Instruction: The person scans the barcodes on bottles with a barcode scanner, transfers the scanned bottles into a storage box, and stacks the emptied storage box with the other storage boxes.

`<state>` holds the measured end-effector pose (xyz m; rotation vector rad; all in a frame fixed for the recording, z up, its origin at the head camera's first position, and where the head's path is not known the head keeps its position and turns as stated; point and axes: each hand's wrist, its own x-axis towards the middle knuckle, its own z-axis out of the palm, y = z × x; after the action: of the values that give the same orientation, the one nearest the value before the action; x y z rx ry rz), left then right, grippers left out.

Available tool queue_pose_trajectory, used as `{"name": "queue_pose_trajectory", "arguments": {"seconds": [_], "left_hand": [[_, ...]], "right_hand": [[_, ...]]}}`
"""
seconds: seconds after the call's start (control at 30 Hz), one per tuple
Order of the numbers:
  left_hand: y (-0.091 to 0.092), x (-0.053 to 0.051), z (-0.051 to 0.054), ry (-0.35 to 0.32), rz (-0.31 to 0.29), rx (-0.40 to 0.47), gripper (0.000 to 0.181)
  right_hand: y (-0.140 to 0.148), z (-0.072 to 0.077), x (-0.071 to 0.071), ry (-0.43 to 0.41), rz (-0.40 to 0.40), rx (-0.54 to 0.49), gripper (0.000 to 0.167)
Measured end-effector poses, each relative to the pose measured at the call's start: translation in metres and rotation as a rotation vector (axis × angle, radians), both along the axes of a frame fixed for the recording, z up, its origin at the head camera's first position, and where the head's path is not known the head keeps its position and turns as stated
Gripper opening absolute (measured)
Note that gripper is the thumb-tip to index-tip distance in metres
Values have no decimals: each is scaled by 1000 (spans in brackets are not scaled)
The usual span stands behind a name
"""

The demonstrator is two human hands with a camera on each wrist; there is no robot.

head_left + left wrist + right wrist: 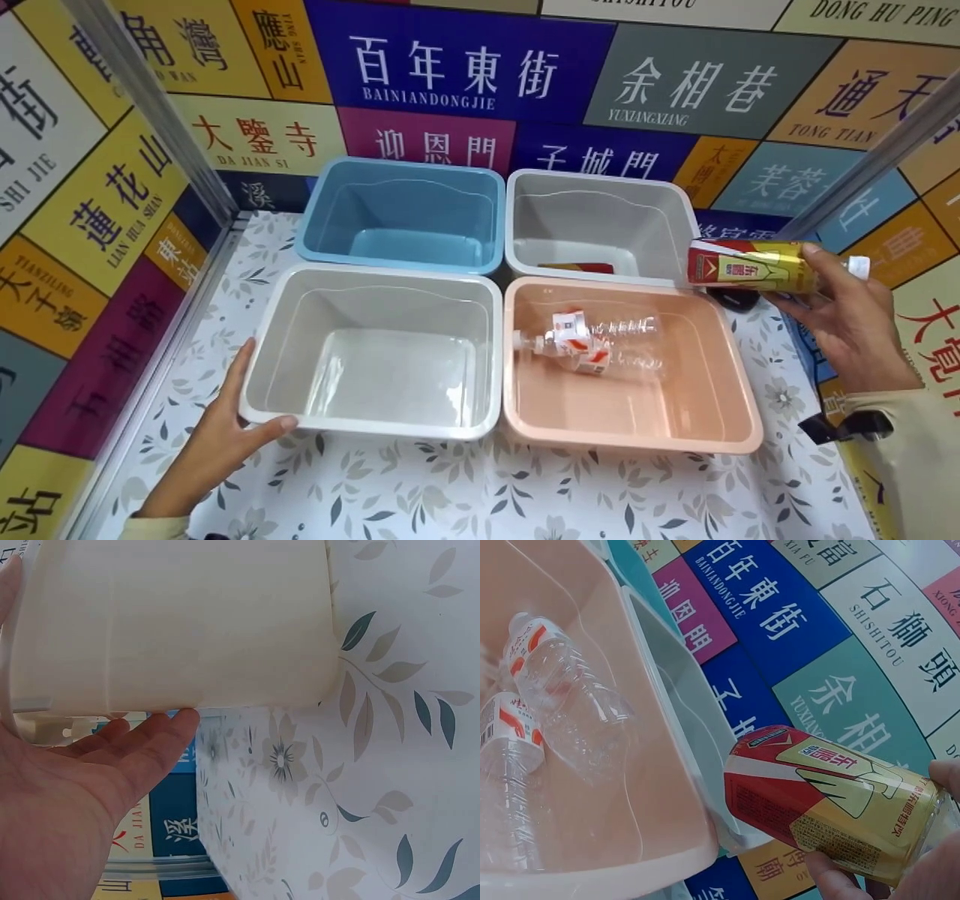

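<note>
Here, the right hand (855, 322) holds a red and yellow bottle (739, 266), with its fingers and thumb bent around it near the cap end. The bottle lies sideways in the air. Its white cap pokes out past the hand, and its red bottom points to the left, by the right edge of the back gray bin (600, 214). I cannot tell if the bottle touches that edge.

The left hand (217, 435) rests on the front white bin (405, 375), at its left front corner. Its thumb lies on the rim, and its other fingers lie almost straight along the outside wall. It is not closed around anything.

Four bins sit close together in two rows. The blue bin (412, 217) is at the back left, next to the gray one. The peach bin (600, 412) is at the front right, beside the white one. Two clear bottles (641, 328) with red and white labels lie side by side in the peach bin. A red and yellow thing (592, 268) lies low in the gray bin, partly hidden by its front rim. The tablecloth (420, 487) has leaves and flowers on it.
</note>
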<state>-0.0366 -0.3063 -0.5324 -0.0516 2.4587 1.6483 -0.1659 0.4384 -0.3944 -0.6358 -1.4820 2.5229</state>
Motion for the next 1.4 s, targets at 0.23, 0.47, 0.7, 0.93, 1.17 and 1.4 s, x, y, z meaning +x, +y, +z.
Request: {"name": "queue_pose_trajectory", "arguments": {"seconds": [0.23, 0.47, 0.7, 0.93, 1.17, 1.4], "left_hand": [[0, 1, 0, 22, 0, -28, 123], [1, 1, 0, 19, -2, -24, 123], [0, 0, -1, 10, -2, 4, 124], [1, 0, 0, 5, 1, 16, 124], [1, 1, 1, 15, -5, 9, 122], [1, 1, 1, 19, 0, 7, 121]], "right_hand": [[-4, 4, -3, -15, 64, -96, 38], [-10, 5, -9, -31, 85, -92, 36], [-17, 5, -15, -32, 117, -14, 47], [-21, 6, -21, -69, 122, 40, 64], [-23, 3, -25, 13, 145, 28, 51], [-33, 2, -32, 71, 128, 167, 59]]}}
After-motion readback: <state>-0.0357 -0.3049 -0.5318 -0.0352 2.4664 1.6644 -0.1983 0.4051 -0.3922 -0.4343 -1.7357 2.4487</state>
